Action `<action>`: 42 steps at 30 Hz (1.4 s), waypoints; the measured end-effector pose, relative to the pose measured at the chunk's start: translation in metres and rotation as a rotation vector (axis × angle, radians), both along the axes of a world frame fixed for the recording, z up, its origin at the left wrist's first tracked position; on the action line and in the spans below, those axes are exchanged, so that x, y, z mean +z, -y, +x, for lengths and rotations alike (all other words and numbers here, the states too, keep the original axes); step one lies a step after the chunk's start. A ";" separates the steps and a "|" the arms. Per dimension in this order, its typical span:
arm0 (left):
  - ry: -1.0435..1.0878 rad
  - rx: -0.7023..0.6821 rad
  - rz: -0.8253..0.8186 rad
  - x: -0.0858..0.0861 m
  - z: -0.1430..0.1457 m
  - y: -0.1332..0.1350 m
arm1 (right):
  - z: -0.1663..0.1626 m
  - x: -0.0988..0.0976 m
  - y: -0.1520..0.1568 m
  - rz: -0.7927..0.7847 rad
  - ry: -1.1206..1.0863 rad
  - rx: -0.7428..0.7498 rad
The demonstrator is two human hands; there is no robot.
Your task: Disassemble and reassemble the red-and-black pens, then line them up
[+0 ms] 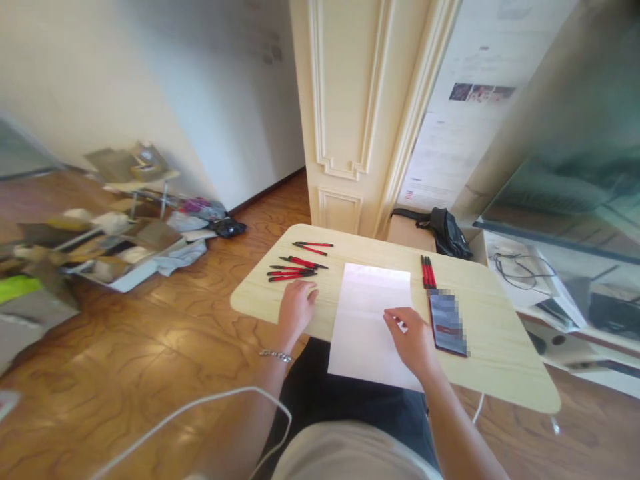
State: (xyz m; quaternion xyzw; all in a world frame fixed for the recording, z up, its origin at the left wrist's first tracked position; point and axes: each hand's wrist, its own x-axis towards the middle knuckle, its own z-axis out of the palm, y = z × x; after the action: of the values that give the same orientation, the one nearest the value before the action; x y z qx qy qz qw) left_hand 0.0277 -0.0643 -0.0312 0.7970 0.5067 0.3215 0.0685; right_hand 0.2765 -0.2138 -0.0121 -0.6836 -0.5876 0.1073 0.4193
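Red pens at left seem light, best gripped mid-barrel; your left hand and right hand half-curl, seemingly empty.

Probably a home, judging by the wooden floor, moulded panelling and blurred large screen.

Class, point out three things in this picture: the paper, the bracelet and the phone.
Paper (365, 325): head view, middle of the sheet.
Bracelet (276, 356): head view, middle of its visible links.
Phone (446, 325): head view, on its screen.
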 end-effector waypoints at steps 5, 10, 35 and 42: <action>-0.228 0.144 -0.036 0.012 -0.050 -0.032 | -0.013 -0.014 0.019 0.028 -0.034 -0.060; -0.314 0.135 -0.105 0.017 -0.056 -0.042 | -0.002 -0.021 0.019 0.002 0.099 -0.139; -0.044 -0.122 -0.362 0.030 0.007 0.013 | -0.002 -0.034 0.013 -0.213 0.301 -0.186; -0.093 -0.203 -0.335 0.021 0.104 0.069 | -0.006 -0.025 0.015 -0.253 0.305 -0.200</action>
State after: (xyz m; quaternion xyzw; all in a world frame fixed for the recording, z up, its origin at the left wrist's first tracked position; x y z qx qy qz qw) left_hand 0.1319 -0.1332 -0.0106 0.8356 0.4726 0.1868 0.2086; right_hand 0.2704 -0.2284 -0.0368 -0.7940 -0.5552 0.0333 0.2453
